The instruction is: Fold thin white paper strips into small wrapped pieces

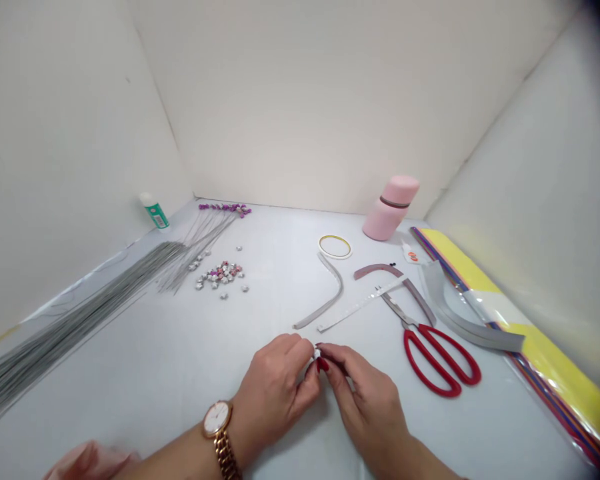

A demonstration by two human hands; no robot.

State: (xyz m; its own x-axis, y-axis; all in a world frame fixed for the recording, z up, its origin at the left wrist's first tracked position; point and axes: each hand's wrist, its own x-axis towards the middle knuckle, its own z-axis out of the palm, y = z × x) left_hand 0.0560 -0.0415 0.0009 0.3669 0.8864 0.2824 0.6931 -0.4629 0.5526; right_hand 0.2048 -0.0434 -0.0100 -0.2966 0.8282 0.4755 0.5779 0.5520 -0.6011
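Low in the middle of the view, my left hand [279, 377] and my right hand [369, 395] meet fingertip to fingertip. Pinched between them is a small silvery folded piece, which looks like a paper star [317, 354], partly covered by the fingers. A curved silver paper strip [338, 288] lies just beyond my hands, beside a straight white strip with small markings [355, 307]. Farther left rests a pile of small folded paper stars [224, 273], silver, pink and purple.
Red-handled scissors [420, 327] lie right of my hands, near mauve strips [380, 268] and wide grey strips [480, 331]. Behind stand a pink bottle [387, 212], a tape ring [335, 257] and a glue stick [156, 213]. Wires [85, 320] spread left; coloured sheets [545, 360] lie right.
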